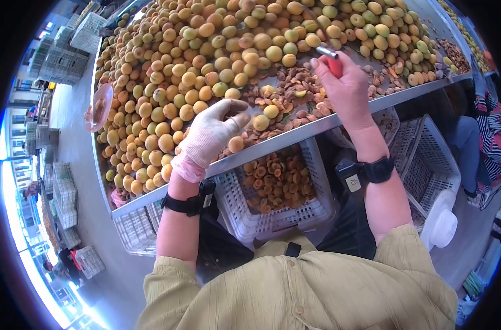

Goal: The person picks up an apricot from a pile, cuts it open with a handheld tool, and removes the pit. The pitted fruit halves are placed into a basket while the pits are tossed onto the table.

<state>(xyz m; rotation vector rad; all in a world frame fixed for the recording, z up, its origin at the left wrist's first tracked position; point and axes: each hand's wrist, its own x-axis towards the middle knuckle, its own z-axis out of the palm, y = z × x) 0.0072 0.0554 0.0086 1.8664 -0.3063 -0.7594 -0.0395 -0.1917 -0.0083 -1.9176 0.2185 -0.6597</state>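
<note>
My left hand [220,125], in a whitish glove with a pink cuff, is over the table's front edge, its fingers curled beside loose apricots [260,122]. Whether it holds anything is hidden from view. My right hand [343,82] is bare and closed around a small tool with a red handle [334,66] and a metal tip, raised above the table. Between the hands lies a pile of brown pits [300,82] with a few halved apricots. A large heap of whole apricots [173,66] covers the metal table [316,127].
Below the table edge stands a white crate [250,223] holding halved apricots [281,181]. An empty-looking crate [435,159] and a white stool-like object [442,220] are at the right. A person in dark trousers [465,143] sits beyond. Stacked crates [61,58] stand at left.
</note>
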